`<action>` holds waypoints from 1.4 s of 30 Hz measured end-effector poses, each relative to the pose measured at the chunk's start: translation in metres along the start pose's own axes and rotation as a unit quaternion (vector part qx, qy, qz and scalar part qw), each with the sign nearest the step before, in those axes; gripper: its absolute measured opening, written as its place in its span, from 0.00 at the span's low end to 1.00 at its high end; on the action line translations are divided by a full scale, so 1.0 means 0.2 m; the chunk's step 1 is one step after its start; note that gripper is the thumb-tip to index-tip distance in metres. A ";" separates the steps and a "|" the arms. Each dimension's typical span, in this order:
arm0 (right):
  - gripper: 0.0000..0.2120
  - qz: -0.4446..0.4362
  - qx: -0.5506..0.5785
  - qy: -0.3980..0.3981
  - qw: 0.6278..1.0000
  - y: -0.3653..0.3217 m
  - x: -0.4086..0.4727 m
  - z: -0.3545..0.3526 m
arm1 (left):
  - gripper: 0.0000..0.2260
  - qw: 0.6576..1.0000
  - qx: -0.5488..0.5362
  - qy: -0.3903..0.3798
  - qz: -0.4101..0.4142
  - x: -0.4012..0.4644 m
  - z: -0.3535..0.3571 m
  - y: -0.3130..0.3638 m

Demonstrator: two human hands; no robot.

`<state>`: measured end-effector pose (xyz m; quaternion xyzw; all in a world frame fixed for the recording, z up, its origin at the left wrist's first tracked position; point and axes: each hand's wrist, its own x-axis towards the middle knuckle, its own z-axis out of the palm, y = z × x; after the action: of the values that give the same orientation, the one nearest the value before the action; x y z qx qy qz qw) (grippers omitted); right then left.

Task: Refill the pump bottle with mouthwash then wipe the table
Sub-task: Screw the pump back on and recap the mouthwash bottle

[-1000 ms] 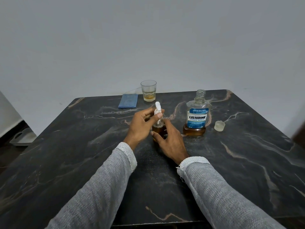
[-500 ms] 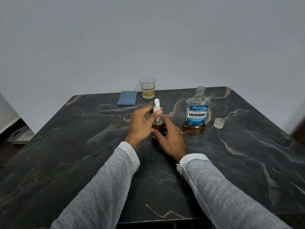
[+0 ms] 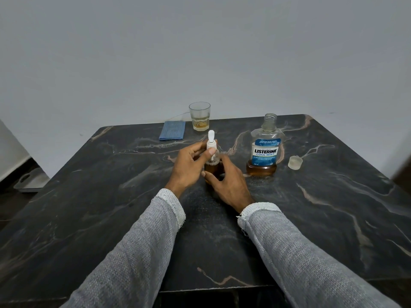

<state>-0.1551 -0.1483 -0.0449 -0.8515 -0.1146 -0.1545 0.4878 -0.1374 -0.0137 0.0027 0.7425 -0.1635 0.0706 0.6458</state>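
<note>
The dark marble table (image 3: 311, 218) carries everything. The open mouthwash bottle (image 3: 265, 150) stands uncapped just right of the pump bottle (image 3: 212, 168), near the right wrist; a careless withdrawal of that arm could probably tip it and spill. The blue cloth (image 3: 172, 130) lies behind and left of the pump bottle, beside a glass (image 3: 199, 116). The right hand (image 3: 226, 183) has its grip curled round the pump bottle's amber body; the left hand (image 3: 189, 165) pinches the white pump head (image 3: 211, 145). If threaded crooked, the head may leak. The loose cap (image 3: 295, 162) sits furthest right.
</note>
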 end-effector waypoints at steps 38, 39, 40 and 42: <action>0.25 0.102 -0.229 0.105 0.962 0.41 -0.09 -0.78 | 0.35 0.996 0.060 0.003 -0.061 0.03 0.64 -0.06; 0.21 0.094 -0.230 0.108 0.963 0.42 -0.09 -0.78 | 0.32 0.997 0.056 -0.004 -0.056 0.04 0.65 -0.06; 0.18 0.088 -0.230 0.111 0.963 0.42 -0.10 -0.78 | 0.30 0.997 0.054 -0.005 -0.051 0.04 0.67 -0.06; 0.13 0.080 -0.223 0.112 0.965 0.42 -0.10 -0.78 | 0.27 0.997 0.055 0.003 -0.048 0.04 0.68 -0.06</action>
<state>-0.1692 -0.3266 -0.0441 -0.9224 0.0472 -0.2310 0.3061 -0.1411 -0.1478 -0.0276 0.7836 -0.1214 0.0508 0.6072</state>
